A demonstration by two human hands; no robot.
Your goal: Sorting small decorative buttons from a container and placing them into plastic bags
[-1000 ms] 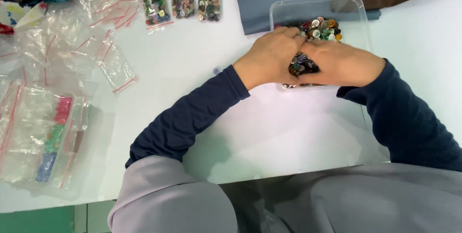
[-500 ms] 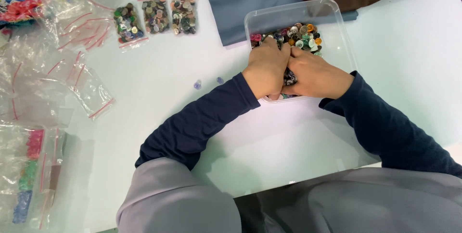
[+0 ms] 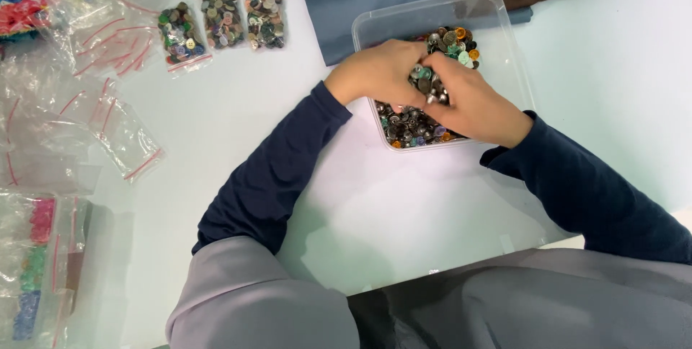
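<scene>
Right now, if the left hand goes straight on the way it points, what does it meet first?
Probably the right hand: the left hand points right across the clear tub, and their fingers already seem to meet over the buttons.

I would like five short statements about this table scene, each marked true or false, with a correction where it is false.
1. Both hands are inside the clear plastic box of buttons. True: the left hand and the right hand meet over the buttons.
2. Three small filled bags lie in a row on the table. True.
3. The box has a lid on it. False: it is open at the top.
4. The empty bags lie to the right of the box. False: they lie far to its left.
5. The sleeves are red. False: they are dark blue.
</scene>
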